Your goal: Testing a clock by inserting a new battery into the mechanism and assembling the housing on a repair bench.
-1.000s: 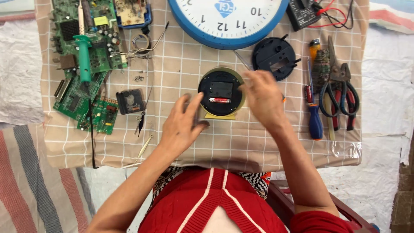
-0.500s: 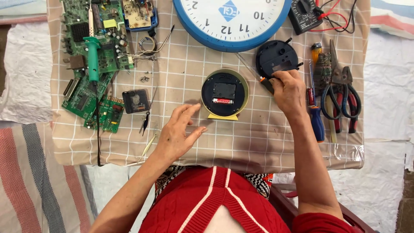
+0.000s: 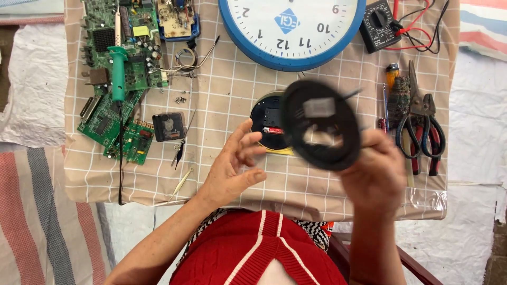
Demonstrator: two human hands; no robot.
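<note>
Checked beige cloth (image 3: 222, 95) covers the work table, with pale sheeting and a striped mat around it. Over this cloth the right hand (image 3: 372, 179) is raised toward the camera, its fingers closed on the lower right edge of a round black cover (image 3: 321, 124), which shows blurred and tilted. Just behind and to the left of that cover, a small round black clock (image 3: 268, 122) with a yellow rim lies flat on the cloth, partly hidden by it. The left hand (image 3: 232, 171) holds nothing; its fingers (image 3: 244, 138) are spread loosely, their tips just beside the small clock's left edge, though whether they touch it cannot be told. Further left of those fingers lie a small square black clock movement (image 3: 169, 126) and green circuit boards (image 3: 113, 79) with a green-handled soldering iron (image 3: 118, 71) across them. Beyond both hands sits a large blue-rimmed wall clock (image 3: 293, 31). Right of the right hand rest pliers (image 3: 422, 124), and a black multimeter (image 3: 377, 24) lies farther off.
</note>
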